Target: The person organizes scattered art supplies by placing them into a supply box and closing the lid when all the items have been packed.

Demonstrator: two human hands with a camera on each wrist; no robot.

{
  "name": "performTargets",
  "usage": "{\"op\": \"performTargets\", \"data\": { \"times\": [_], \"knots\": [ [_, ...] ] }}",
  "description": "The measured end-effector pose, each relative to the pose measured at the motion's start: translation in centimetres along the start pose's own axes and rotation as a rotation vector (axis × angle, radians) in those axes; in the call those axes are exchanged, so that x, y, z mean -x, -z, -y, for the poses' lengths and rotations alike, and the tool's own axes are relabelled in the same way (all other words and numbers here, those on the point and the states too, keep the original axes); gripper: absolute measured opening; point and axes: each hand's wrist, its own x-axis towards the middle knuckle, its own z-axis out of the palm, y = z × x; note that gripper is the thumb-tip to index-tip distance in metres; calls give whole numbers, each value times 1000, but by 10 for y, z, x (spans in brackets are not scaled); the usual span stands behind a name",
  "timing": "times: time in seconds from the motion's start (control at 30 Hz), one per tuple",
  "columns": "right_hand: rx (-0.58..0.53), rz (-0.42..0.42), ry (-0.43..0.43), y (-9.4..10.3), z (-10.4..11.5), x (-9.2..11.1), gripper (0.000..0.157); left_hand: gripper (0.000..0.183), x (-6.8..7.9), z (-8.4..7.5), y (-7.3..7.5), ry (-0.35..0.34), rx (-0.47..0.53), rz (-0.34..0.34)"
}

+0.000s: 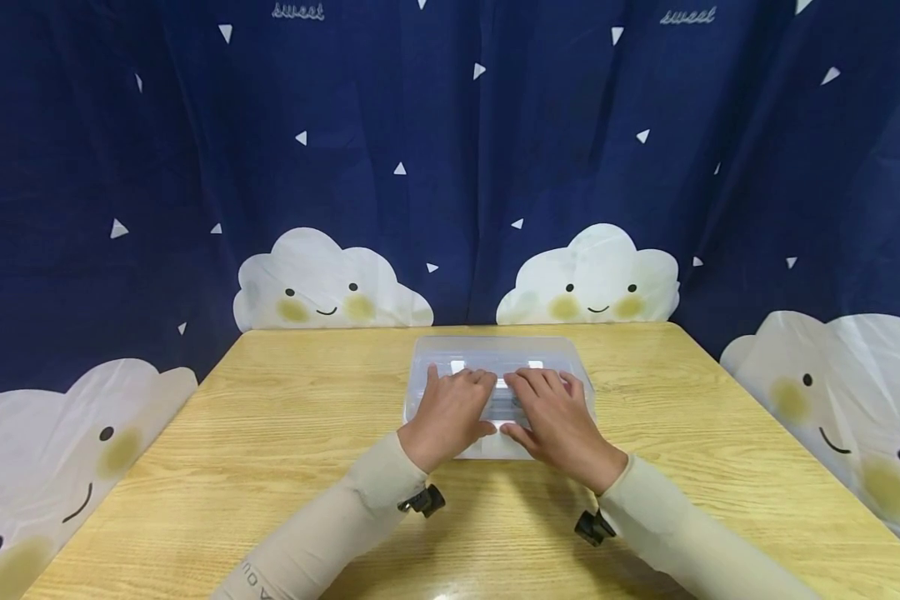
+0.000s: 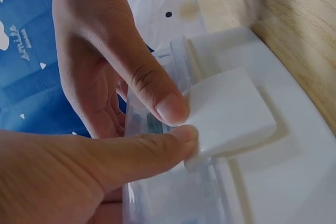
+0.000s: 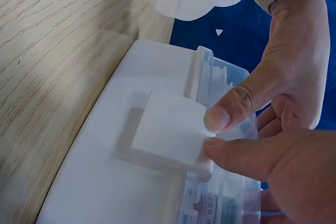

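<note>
A storage box with a translucent lid (image 1: 495,343) and a white body (image 2: 294,145) sits on the table. My left hand (image 1: 453,417) and right hand (image 1: 558,425) lie side by side over its near edge, fingers bent over the lid. Both thumbs touch the top edge of the white latch (image 3: 168,135) at the front, their tips almost meeting. The latch is tilted, its lower end standing off the box wall. Through the clear plastic, a green item (image 3: 228,208) and some lettering show, too blurred to identify.
The wooden table (image 1: 307,392) extends on both sides of the box. Behind it and along its sides hangs a dark blue curtain (image 1: 450,108) printed with white clouds and triangles. A small black camera (image 1: 422,500) is strapped at the left wrist, another (image 1: 594,527) at the right.
</note>
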Motion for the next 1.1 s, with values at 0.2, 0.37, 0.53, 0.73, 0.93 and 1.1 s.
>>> {"op": "performTargets", "data": {
  "times": [0.2,0.37,0.53,0.73,0.93,1.1],
  "knots": [
    [11,-5,3,0,1,-1,68,58,2,1,-1,-19,-36,-5],
    [59,5,3,-2,2,-1,76,66,5,0,-5,-43,-71,-31],
    [95,-1,19,-7,3,-1,84,75,6,-1,-10,-44,-105,-43],
    [142,-41,55,-12,4,-1,91,82,6,-3,-14,-30,-125,-25],
    [188,-28,55,-13,5,0,95,89,8,-5,-18,-28,-138,-46],
    [214,-32,59,-16,5,0,96,94,10,-7,-22,-40,-205,-90]
  ]
}}
